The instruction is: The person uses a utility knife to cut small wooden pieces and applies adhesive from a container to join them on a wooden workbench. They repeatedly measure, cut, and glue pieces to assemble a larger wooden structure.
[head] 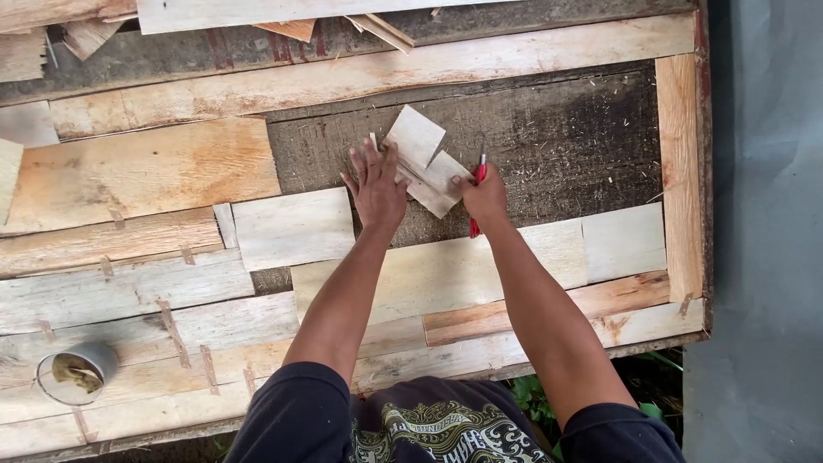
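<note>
On the dark bare patch of the desk [557, 146], the left hand [375, 184] is pressing flat, fingers spread, on small pale veneer pieces [423, 159]. The right hand [485, 195] is gripping a red-handled tool [477, 201] while pinching their edge. Keeping them aligned, flush with neighbouring sheets, seems key.
</note>
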